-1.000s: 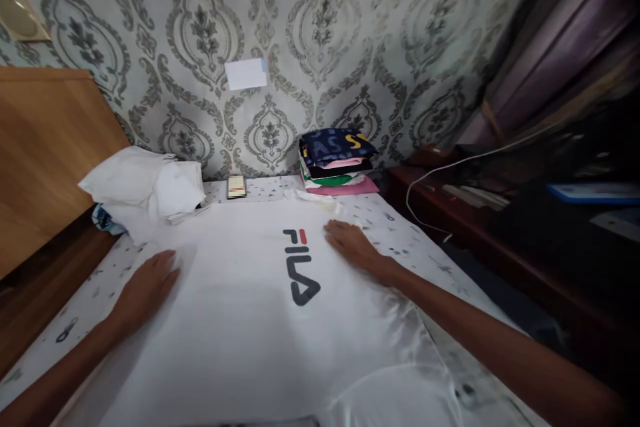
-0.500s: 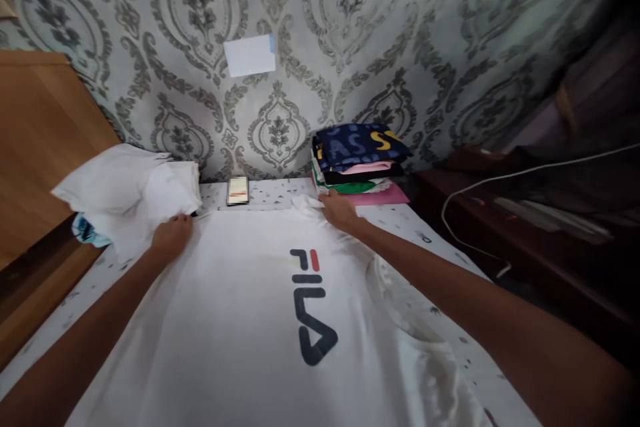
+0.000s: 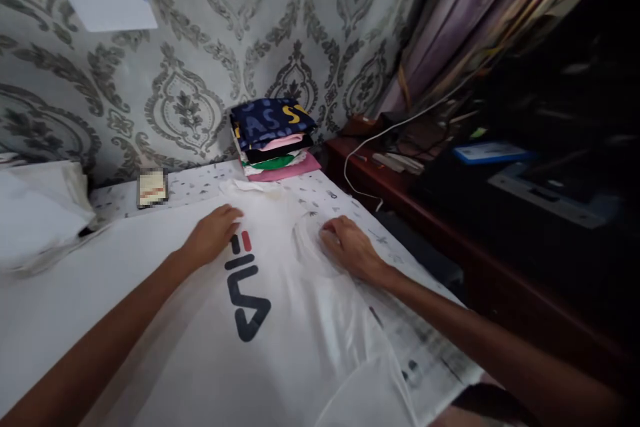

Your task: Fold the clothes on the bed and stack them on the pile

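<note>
A white T-shirt (image 3: 190, 327) lies spread flat and sideways, with dark "FILA" lettering and a red bar on its chest. My left hand (image 3: 213, 235) is over the shirt at the top of the lettering, its fingers stretched forward and holding nothing. My right hand (image 3: 350, 247) is at the shirt's round neckline (image 3: 307, 240), fingers loosely bent and apart, with no cloth visibly gripped. Beyond both hands is a stack of folded clothes (image 3: 273, 123), a navy printed piece on top and a pink one at the bottom.
White folded cloth (image 3: 40, 207) is piled at the left. A small card-like object (image 3: 153, 188) lies by the wall on the patterned sheet (image 3: 200, 179). Along the right runs a dark red desk (image 3: 360, 170) with a white cable (image 3: 373, 140) hanging over its edge.
Both hands have let go of the shirt's far edge. My left hand has moved to the lettering, my right back to the neckline. The view has turned right.
</note>
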The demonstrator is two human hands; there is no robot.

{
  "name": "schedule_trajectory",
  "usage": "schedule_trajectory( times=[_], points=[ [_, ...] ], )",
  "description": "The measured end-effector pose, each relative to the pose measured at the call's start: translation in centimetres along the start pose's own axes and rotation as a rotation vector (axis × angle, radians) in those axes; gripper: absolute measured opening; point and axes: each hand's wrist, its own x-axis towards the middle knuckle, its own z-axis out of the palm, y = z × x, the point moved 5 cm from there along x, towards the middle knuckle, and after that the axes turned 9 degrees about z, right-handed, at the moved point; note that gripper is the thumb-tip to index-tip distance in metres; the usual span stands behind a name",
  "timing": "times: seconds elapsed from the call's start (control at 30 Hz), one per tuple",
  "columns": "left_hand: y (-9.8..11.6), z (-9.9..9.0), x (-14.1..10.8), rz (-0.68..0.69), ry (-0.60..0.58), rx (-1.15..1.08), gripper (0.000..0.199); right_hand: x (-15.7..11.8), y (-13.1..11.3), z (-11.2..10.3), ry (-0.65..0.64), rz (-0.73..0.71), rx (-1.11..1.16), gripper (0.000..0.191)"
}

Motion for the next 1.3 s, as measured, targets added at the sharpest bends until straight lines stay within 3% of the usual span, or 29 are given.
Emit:
schedule_trajectory(
  times=[0.13,0.23,0.37,0.53,0.63,0.73,0.83,0.9,0.97,1.07,1.2,1.3],
  points=[
    [6.1,2.8,10.1,0.194,-0.068,-0.077,0.04,-6.1,0.9,-0.6,-0.035,0.028,0.059,0.022],
    [7.7,4.0,14.3,0.198,-0.207,-0.08,0.037,-7.4,0.8,-0.6,-0.061,0.06,0.081,0.009],
    [7.4,4.1,15.8,0.15,-0.277,-0.081,0.023,-7.4,0.8,-0.7,-0.074,0.11,0.167,0.003],
    [7.3,4.2,14.7,0.065,-0.166,-0.076,0.019,-7.9,1.4,-1.3,-0.079,0.212,0.18,0.003],
    [8.0,4.5,13.5,0.016,-0.038,-0.074,0.02,-8.4,1.8,-1.2,-0.089,0.208,0.093,0.01],
    [8.9,4.7,12.1,0.059,0.059,-0.093,0.024,-8.3,2.1,-1.4,-0.024,0.152,0.025,0.023],
    [9.0,4.6,10.1,0.153,0.102,-0.152,0.029,-6.7,1.1,-1.9,0.097,-0.006,0.031,0.024],
    [7.9,4.2,8.1,0.183,0.122,-0.175,0.029,-4.5,-0.7,-1.7,0.08,-0.124,0.075,0.021],
    [5.7,3.4,5.3,0.13,0.138,-0.143,0.029,-1.4,-3.3,-1.0,-0.017,-0.213,0.117,0.022],
    [0.4,1.4,-0.2,-0.108,0.111,0.026,0.034,3.9,-7.7,0.7,-0.117,-0.262,0.076,0.03],
    [-7.4,-3.1,-8.7,-0.481,0.026,0.388,0.041,10.0,-12.0,2.7,-0.064,-0.238,-0.029,0.055],
    [-11.3,-6.3,-13.4,-0.656,-0.044,0.589,0.043,12.7,-13.2,3.7,-0.06,-0.205,0.076,0.059]
  ],
)
